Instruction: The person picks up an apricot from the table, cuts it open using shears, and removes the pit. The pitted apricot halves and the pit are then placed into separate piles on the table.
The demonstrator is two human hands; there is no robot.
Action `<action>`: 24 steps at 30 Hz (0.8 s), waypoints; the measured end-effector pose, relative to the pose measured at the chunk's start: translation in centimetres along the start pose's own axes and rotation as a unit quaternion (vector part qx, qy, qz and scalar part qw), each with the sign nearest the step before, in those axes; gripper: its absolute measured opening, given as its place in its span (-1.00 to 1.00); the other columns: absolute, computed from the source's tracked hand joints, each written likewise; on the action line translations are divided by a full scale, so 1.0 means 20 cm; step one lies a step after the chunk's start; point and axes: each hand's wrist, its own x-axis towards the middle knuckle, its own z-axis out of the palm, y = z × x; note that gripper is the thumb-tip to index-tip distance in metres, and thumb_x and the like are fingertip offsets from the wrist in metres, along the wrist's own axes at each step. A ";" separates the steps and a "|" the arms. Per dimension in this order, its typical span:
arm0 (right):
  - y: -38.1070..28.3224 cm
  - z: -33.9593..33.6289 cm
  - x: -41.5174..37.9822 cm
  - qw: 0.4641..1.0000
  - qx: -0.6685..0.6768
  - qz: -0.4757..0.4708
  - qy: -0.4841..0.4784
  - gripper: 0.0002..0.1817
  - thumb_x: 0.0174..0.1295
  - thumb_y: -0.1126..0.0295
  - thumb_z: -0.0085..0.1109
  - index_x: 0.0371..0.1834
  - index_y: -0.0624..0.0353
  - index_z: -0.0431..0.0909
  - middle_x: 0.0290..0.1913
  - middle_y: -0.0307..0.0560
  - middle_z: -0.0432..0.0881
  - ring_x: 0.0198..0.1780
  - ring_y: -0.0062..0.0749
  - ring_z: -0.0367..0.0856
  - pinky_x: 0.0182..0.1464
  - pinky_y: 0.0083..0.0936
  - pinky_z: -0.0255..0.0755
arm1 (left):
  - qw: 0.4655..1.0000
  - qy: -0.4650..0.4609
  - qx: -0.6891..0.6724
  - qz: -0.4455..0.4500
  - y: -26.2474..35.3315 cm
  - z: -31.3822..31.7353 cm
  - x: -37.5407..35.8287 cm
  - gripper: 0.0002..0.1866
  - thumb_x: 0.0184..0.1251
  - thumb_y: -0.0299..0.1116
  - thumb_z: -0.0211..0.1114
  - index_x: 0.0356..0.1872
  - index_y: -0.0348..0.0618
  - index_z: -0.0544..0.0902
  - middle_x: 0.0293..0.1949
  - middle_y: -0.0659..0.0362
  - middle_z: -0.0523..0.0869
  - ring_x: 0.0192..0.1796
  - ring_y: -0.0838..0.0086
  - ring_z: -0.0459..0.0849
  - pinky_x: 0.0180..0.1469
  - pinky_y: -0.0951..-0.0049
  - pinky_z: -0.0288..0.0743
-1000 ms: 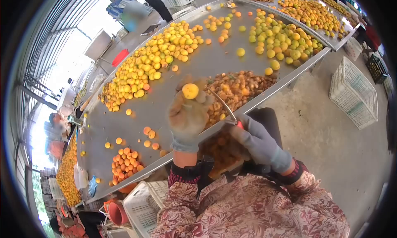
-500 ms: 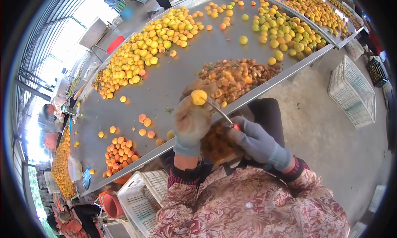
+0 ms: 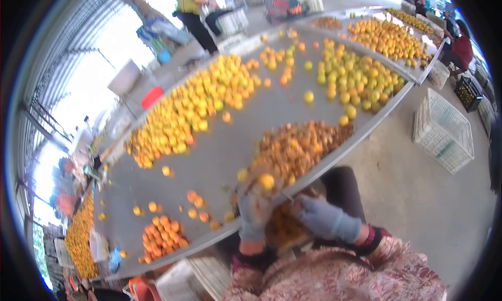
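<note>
Near the metal table's front edge, my gloved left hand (image 3: 254, 209) is closed around a yellow-orange apricot (image 3: 266, 182). Motion blurs its fingers. To the right, my gloved right hand (image 3: 327, 217) is wrapped round a slim metal tool (image 3: 288, 197); its handle is mostly hidden in the fist, and its shaft points left, apart from the apricot. Just beyond both hands lies a heap of brown apricot stones (image 3: 306, 144). Below, between my hands, a container of orange-brown pieces (image 3: 285, 222) shows blurred.
The metal table (image 3: 219, 149) carries a long yellow apricot pile (image 3: 201, 105), a greenish pile (image 3: 361, 79) and a small orange heap (image 3: 162, 238). A white crate (image 3: 444, 131) stands on the floor at right. Another person (image 3: 196, 11) is beyond the table.
My view has shifted, showing more beyond the table. Both hands sit lower in the picture. The tool's tip, earlier at the apricot in my left hand, is now away from it.
</note>
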 end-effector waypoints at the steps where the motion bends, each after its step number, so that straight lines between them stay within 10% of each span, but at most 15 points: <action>1: -0.05 0.00 -0.01 0.998 0.041 0.040 0.008 -0.62 0.35 0.15 -0.10 0.07 0.18 0.38 -0.29 0.29 0.58 -0.19 0.16 0.56 -0.16 -0.20 0.43 | 0.987 0.035 -0.147 -0.059 0.06 0.05 0.01 -0.61 0.33 -0.31 0.10 0.11 -0.30 0.43 -0.07 -0.04 0.62 -0.10 0.26 0.64 -0.07 0.26 0.57; 5: -0.06 0.04 -0.01 0.995 0.062 0.083 0.012 -0.63 0.33 0.16 -0.07 0.03 0.20 0.38 -0.31 0.20 0.60 -0.25 0.03 0.61 -0.20 -0.27 0.45 | 0.935 0.064 -0.317 -0.144 0.08 0.08 0.03 -0.60 0.33 -0.29 0.11 0.11 -0.29 0.43 -0.07 -0.03 0.62 -0.06 0.25 0.62 0.04 0.19 0.51; 16: -0.05 -0.06 -0.04 0.998 0.042 0.018 -0.049 -0.70 0.33 0.19 -0.04 -0.09 0.20 0.40 -0.47 0.03 0.58 -0.46 -0.25 0.60 -0.38 -0.38 0.43 | 0.989 -0.119 0.071 -0.043 0.16 -0.07 0.01 -0.66 0.28 -0.35 0.14 0.04 -0.27 0.46 -0.05 0.06 0.60 -0.03 0.34 0.59 0.10 0.31 0.43; 18: -0.05 0.01 -0.05 0.997 0.050 -0.048 0.027 -0.72 0.33 0.19 -0.04 -0.14 0.20 0.40 -0.45 0.14 0.58 -0.41 -0.03 0.59 -0.36 -0.26 0.43 | 0.982 0.056 -0.151 -0.100 0.10 0.00 -0.01 -0.65 0.36 -0.27 0.11 0.05 -0.27 0.45 -0.08 0.08 0.60 -0.08 0.38 0.58 0.06 0.33 0.45; 24: -0.12 0.06 -0.05 0.997 0.028 0.031 0.057 -0.72 0.32 0.20 -0.07 -0.15 0.21 0.34 -0.46 0.25 0.56 -0.35 0.18 0.55 -0.33 -0.06 0.39 | 0.907 0.059 -0.377 -0.180 0.06 0.09 -0.04 -0.51 0.45 0.00 -0.09 0.10 -0.23 0.43 -0.16 0.09 0.63 -0.20 0.34 0.57 0.04 0.19 0.43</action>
